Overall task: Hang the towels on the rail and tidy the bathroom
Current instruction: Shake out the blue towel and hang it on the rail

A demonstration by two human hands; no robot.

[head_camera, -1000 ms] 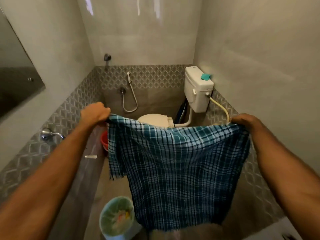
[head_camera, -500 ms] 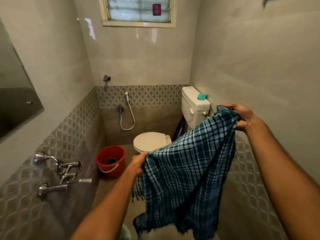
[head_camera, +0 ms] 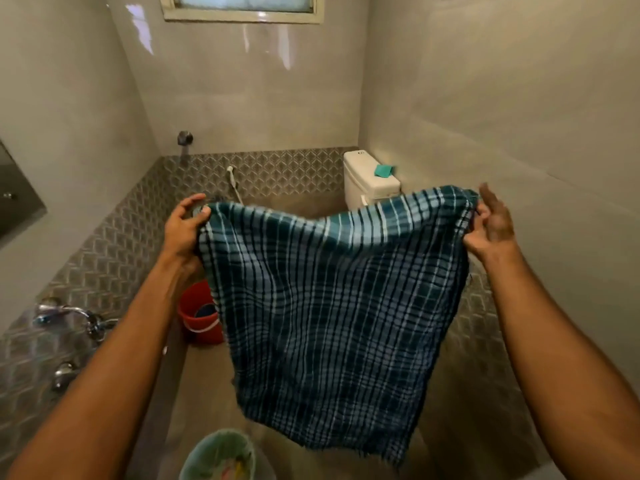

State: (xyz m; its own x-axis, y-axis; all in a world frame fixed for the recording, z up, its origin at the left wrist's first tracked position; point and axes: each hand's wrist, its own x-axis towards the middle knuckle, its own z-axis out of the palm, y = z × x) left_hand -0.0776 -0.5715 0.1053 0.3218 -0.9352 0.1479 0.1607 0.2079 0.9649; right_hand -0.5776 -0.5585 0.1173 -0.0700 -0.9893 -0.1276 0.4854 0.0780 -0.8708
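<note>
A blue and teal checked towel (head_camera: pixel 332 313) hangs spread out in front of me at chest height. My left hand (head_camera: pixel 185 228) pinches its upper left corner. My right hand (head_camera: pixel 491 223) grips the upper right corner, which sits a little higher. The cloth's lower edge dangles above the floor and hides the toilet bowl. No towel rail shows in this view.
A white cistern (head_camera: pixel 369 180) with a green sponge (head_camera: pixel 383 170) stands behind the towel. A red bucket (head_camera: pixel 199 315) sits on the floor at the left. Wall taps (head_camera: pixel 74 315) jut out at the left. A lined bin (head_camera: pixel 221 457) is at the bottom.
My left hand rose and moved left, stretching the bunched towel flat again between both hands. The view tilted slightly down and back toward the middle of the room.
</note>
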